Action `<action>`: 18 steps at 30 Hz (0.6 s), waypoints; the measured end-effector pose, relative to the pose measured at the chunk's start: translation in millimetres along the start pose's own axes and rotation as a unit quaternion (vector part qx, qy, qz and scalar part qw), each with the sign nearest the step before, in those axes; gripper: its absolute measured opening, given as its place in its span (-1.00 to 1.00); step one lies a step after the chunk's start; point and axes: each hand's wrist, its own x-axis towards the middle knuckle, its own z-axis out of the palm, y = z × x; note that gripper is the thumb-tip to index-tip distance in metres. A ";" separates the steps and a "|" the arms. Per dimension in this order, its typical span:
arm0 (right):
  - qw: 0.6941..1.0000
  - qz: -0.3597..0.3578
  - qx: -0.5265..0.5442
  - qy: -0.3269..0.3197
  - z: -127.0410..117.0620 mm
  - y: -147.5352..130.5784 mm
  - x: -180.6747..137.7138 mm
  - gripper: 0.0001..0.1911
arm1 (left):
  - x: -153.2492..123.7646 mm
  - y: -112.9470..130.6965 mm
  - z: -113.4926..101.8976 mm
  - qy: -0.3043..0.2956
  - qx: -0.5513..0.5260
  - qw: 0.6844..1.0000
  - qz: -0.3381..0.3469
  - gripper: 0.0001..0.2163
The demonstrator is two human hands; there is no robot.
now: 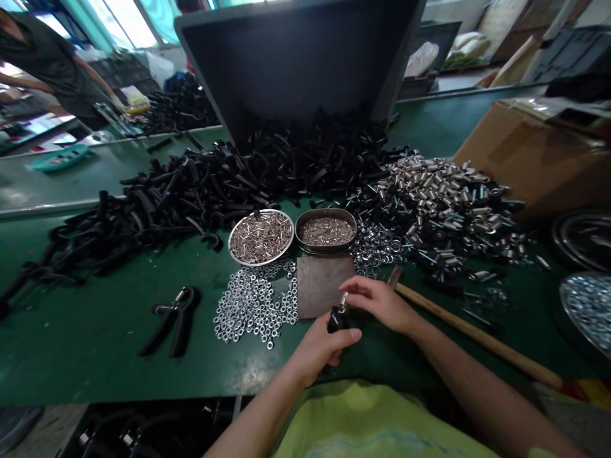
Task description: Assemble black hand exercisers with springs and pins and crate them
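My left hand [322, 346] is wrapped round a black plastic part [337, 319] close to the table's front edge. A silver coil spring [343, 300] stands up from that part. The fingers of my right hand [382, 302] are closed on the spring from the right side. Just beyond both hands lies a square metal plate [324, 286]. Left of the plate, small silver rings [252, 305] are spread over the green table [95, 318]. A hand grip exerciser [174, 321] with black handles and a metal spring lies farther left.
Behind the plate stand an oval dish [231, 249] of metal pins and an oval tin [326, 247] of tiny parts. Black handles [191, 184] spill from a large grey bin [296, 63]. Springs and knobs [439, 191] are heaped right, near a hammer [477, 335] and cardboard box [534, 152].
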 end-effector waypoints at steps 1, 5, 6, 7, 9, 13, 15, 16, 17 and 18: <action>0.998 -0.003 -0.054 0.012 -7.5 7.7 4.1 -0.85 | -2.0 -0.9 -2.0 -0.018 -0.027 0.999 -0.005 -0.65; 0.940 -0.039 -0.330 0.071 -32.4 29.5 16.5 -0.88 | -6.2 -5.1 -9.5 -0.011 -0.080 0.997 0.012 -0.68; 0.926 -0.043 -0.369 0.060 -35.4 31.6 18.2 -0.87 | -6.1 -5.8 -11.0 0.004 -0.079 0.997 0.021 -0.69; 0.915 -0.043 -0.398 0.048 -37.0 32.5 19.4 -0.86 | -5.7 -6.2 -12.3 0.018 -0.074 0.997 0.031 -0.70; 0.899 -0.033 -0.435 0.037 -37.3 31.9 21.4 -0.86 | -4.3 -6.3 -14.1 0.045 -0.063 0.996 0.050 -0.71; 0.889 -0.013 -0.456 0.044 -34.6 29.9 24.7 -0.93 | -1.7 -4.2 -15.3 0.078 -0.058 0.994 0.058 -0.69; 0.890 -0.007 -0.453 0.055 -34.7 30.8 25.2 -0.93 | -0.4 -3.3 -15.3 0.081 -0.062 0.993 0.057 -0.67; 0.889 -0.002 -0.453 0.064 -35.3 31.4 25.1 -0.92 | 0.3 -3.0 -15.2 0.080 -0.063 0.993 0.057 -0.67; 0.887 0.005 -0.455 0.075 -36.4 32.1 24.8 -0.91 | 1.1 -2.8 -15.1 0.079 -0.065 0.993 0.057 -0.66; 0.885 0.015 -0.457 0.086 -38.0 32.6 24.5 -0.89 | 2.0 -2.8 -15.0 0.077 -0.066 0.993 0.057 -0.66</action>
